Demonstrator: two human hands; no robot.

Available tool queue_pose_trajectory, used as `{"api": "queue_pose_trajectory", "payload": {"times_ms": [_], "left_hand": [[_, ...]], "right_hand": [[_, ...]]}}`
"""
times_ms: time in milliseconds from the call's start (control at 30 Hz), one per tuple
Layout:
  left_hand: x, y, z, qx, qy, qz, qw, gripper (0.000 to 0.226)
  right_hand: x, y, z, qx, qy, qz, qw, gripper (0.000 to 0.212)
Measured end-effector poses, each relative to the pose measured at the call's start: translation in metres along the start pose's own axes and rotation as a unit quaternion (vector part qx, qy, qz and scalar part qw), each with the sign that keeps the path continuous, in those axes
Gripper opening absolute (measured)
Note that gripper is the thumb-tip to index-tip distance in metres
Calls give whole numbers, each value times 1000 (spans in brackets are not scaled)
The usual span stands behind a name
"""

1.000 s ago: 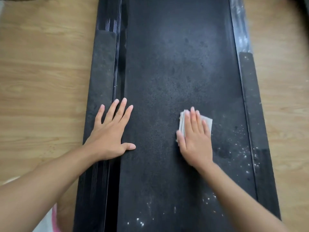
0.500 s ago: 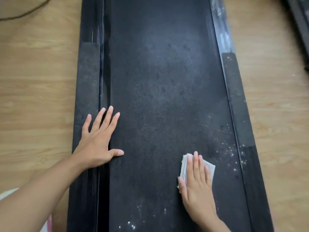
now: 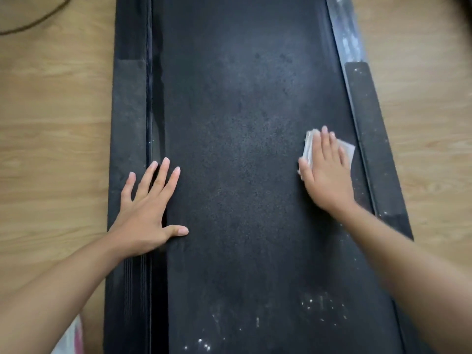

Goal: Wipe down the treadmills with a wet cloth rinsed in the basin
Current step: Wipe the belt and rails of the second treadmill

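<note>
Right hand [image 3: 325, 175] presses flat on the cloth [image 3: 310, 145] by the belt's [image 3: 235, 149] right edge; white specks lie nearer; left hand [image 3: 146, 210] spread flat

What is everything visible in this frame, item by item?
treadmill belt: one, black, centre
left side rail: one, black, beside belt
right side rail: one, black, beside belt
cloth: one, whitish, on belt under right hand
specks: many, white, lower belt
floor: one, light wood, both sides
cable: one, dark, floor top left
unclear item: one, pink-white, bottom left corner
left hand: one, flat on left side rail and belt edge
right hand: one, flat, pressing cloth
</note>
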State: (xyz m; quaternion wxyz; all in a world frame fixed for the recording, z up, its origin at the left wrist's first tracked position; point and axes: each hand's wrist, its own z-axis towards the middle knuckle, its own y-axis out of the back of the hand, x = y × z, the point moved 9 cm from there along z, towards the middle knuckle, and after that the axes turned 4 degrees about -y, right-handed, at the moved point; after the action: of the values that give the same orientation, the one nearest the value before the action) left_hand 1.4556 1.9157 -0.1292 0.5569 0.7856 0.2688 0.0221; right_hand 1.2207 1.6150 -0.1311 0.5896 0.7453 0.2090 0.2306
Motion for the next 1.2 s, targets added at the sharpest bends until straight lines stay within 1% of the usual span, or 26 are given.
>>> {"api": "queue_pose_trajectory", "payload": {"times_ms": [67, 100, 133, 167, 200, 267, 367, 433, 500, 533, 567, 633, 700, 767, 800, 833, 867, 933, 1000, 1033, 1100, 1167, 1200], "left_hand": [[1, 1, 0, 7, 6, 7, 1000, 132], [1, 1, 0, 9, 10, 9, 1000, 133], [1, 0, 0, 10, 11, 10, 1000, 133], [1, -1, 0, 9, 12, 13, 1000, 133], [1, -2, 0, 6, 10, 16, 1000, 133], [3, -4, 2, 2, 9, 24, 1000, 132], [7, -9, 4, -2, 11, 27, 1000, 132], [8, -9, 3, -9, 9, 25, 1000, 132], [8, -8, 3, -13, 7, 23, 1000, 132], [7, -8, 4, -14, 4, 23, 1000, 132], [6, -8, 3, -12, 4, 22, 1000, 131], [5, -7, 3, -10, 2, 19, 1000, 131], [3, -4, 3, -11, 0, 14, 1000, 131], [5, -3, 2, -9, 4, 14, 1000, 131], [5, -3, 2, -9, 4, 16, 1000, 131], [6, -4, 1, -8, 5, 17, 1000, 131], [6, -4, 1, -6, 4, 18, 1000, 131], [7, -6, 2, -5, 4, 25, 1000, 131], [8, -7, 3, -2, 6, 28, 1000, 130], [8, -8, 3, -1, 4, 27, 1000, 131], [9, -10, 4, -8, 1, 27, 1000, 131], [9, -9, 4, -8, -3, 21, 1000, 130], [9, -8, 4, -8, -5, 20, 1000, 130]], "right_hand": [[-14, -23, -125, 19, 5, -8, 1000, 70], [-18, -30, -175, 33, 24, -2, 999, 69], [-22, -35, -204, 50, 48, -4, 998, 69], [-28, -40, -209, 65, 67, -15, 995, 70], [-30, -41, -192, 66, 85, -28, 994, 70], [-24, -29, -121, 39, 97, -36, 994, 70], [-18, -4, 27, -10, 58, -13, 998, 71], [-13, 18, 107, -15, 45, -12, 999, 73], [-16, 27, 142, -24, 37, -17, 999, 75], [-20, 26, 140, -27, 35, -18, 999, 76], [-22, 23, 123, -27, 41, -16, 999, 77], [-34, 7, 53, -21, 50, -19, 998, 76], [-54, -11, -56, -5, 47, -27, 999, 73], [-68, -29, -168, 36, 49, -33, 998, 72], [-71, -37, -208, 60, 51, -31, 996, 72], [-73, -45, -227, 82, 50, -33, 995, 72], [-74, -49, -225, 89, 49, -35, 994, 73], [-57, -37, -166, 57, 64, -24, 996, 75], [-29, -23, -67, 39, 80, -20, 996, 80], [-17, -12, -10, 25, 65, -17, 997, 85], [-5, 12, 87, -4, 6, 16, 1000, 96], [-2, 27, 144, -24, -43, 43, 998, 103], [-4, 27, 152, -25, -51, 41, 998, 103]]}}
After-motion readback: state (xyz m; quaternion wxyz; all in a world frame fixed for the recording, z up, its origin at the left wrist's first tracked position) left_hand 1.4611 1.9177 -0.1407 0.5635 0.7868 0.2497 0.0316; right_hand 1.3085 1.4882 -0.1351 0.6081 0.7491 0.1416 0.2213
